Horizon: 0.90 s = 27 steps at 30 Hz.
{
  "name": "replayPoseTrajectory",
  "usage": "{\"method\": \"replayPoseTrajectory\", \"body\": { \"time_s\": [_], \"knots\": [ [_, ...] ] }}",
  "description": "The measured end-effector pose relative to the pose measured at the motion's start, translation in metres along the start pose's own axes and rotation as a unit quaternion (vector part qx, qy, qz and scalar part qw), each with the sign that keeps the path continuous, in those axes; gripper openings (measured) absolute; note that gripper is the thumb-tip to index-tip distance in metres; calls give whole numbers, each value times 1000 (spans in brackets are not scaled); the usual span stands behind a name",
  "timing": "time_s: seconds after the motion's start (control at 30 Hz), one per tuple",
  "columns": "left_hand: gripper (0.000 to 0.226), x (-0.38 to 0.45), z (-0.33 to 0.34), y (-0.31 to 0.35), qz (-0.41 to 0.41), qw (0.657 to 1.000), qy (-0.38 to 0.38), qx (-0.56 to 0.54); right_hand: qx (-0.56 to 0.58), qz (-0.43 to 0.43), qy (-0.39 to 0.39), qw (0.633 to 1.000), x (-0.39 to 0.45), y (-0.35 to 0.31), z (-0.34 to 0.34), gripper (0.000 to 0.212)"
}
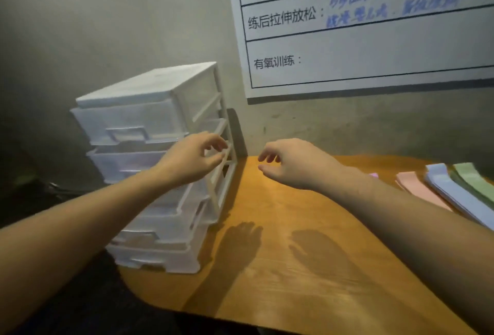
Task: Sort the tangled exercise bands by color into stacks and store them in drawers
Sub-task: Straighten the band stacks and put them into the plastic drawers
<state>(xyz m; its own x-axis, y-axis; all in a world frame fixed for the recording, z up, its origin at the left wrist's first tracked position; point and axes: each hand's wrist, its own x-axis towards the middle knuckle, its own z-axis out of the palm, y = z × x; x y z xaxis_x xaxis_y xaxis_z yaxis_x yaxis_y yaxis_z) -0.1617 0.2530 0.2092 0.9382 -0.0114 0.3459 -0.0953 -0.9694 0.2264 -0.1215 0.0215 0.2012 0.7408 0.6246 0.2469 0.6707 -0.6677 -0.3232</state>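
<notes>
**Bands sorted, drawers not yet filled**

Head view: the sorted exercise bands lie in flat colour stacks at the right edge of the rounded orange wooden table (280,268); a pink stack (419,190), a pale blue stack (454,193) and a green stack (473,177) side by side, with a sliver of purple (373,175) beside the right forearm; sorting looks done, storing is left. The white translucent plastic drawer unit (160,153) stands on the table's left end; whether anything is inside, I cannot tell. The left hand (192,161) hovers at the unit's side frame, fingers loosely curled, holding nothing; the right hand (291,163) hangs above the table, fingers relaxed, empty. A white wall chart (374,40) hangs behind; nothing blocks the stacks.
</notes>
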Motion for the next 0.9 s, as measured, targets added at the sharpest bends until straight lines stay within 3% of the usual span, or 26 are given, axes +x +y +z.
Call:
{"method": "replayPoseTrajectory", "body": {
  "time_s": [0.33, 0.53, 0.9],
  "knots": [
    [19, -32, -52, -127, -57, 993, 101, 9, 82, -97, 12, 992, 77, -94, 24, 26],
    [31, -33, -61, -165, -152, 987, 40, -38, 91, -130, -2, 987, 113, -128, 37, 28],
    [23, -45, -90, -181, -170, 983, 11, -74, 35, -162, -83, 983, 142, -164, 53, 27]
  ]
}}
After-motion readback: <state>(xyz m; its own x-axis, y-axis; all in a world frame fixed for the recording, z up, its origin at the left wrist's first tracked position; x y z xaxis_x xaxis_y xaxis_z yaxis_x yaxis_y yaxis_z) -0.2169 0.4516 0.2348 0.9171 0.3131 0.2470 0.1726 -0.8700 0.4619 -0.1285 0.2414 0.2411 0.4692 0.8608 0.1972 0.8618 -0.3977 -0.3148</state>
